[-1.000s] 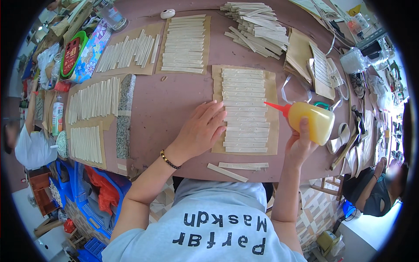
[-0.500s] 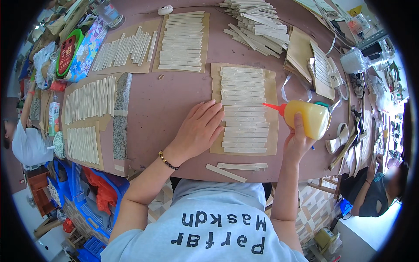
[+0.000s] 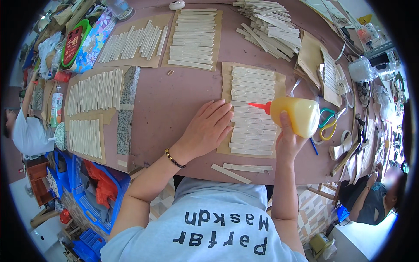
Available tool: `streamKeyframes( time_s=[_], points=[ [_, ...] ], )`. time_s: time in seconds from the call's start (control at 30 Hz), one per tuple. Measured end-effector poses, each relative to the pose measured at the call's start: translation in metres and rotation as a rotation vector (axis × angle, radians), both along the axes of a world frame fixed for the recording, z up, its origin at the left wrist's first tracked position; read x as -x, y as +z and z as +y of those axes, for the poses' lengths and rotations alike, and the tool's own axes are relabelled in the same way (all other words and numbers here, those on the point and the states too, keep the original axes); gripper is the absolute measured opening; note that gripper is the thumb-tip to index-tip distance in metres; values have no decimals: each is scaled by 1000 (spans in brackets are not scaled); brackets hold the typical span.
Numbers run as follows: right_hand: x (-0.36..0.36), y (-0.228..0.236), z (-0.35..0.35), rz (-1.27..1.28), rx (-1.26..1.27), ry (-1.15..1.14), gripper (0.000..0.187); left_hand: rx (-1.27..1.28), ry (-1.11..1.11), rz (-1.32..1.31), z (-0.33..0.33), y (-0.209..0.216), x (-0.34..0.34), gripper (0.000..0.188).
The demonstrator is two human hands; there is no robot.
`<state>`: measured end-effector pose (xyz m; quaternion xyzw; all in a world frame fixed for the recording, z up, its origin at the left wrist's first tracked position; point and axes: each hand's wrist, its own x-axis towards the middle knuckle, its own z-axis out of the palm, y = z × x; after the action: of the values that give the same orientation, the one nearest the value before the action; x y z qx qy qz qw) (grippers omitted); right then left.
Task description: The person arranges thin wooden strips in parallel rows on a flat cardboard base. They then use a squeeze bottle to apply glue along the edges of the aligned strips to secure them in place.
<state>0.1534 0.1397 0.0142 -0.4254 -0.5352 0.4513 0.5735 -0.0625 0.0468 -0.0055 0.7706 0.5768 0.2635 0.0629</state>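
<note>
A column of pale flat strips (image 3: 253, 134) lies side by side on a brown paper sheet (image 3: 226, 81). Small shiny spots dot several strips. My left hand (image 3: 210, 124) rests flat, fingers stretched, its fingertips at the sheet's left edge by the strips' ends. With my right hand (image 3: 289, 139) I grip a yellow squeeze bottle (image 3: 303, 114), tilted so that its red nozzle (image 3: 261, 106) points left over the middle strips. Whether the tip touches a strip I cannot tell. Loose strips (image 3: 231, 174) lie near the table's front edge.
Scissors (image 3: 334, 127) and a blue pen (image 3: 314, 147) lie right of the bottle. A heap of strips (image 3: 277, 29) is at the back. More sheets of strips (image 3: 96, 89) lie left, beside a speckled grey bar (image 3: 126, 126). Other people (image 3: 30, 131) sit at both sides.
The bottle in my right hand has moved left, its nozzle going from the strips' right ends to over their middle. The scissors now show fully. My left hand stays on the sheet's edge.
</note>
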Motion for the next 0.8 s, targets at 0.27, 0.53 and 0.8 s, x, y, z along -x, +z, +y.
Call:
streamKeyframes(
  time_s=[0.27,0.53,0.8],
  points=[
    [29,10,-7,-76,-21,103,44,-9,2,7,0,-1,0,35],
    [33,14,-8,-118,-31,112,44,-13,9,-18,0,-2,0,34],
    [27,17,-10,-136,-73,134,44,-21,7,-21,0,-1,0,34]
  ],
)
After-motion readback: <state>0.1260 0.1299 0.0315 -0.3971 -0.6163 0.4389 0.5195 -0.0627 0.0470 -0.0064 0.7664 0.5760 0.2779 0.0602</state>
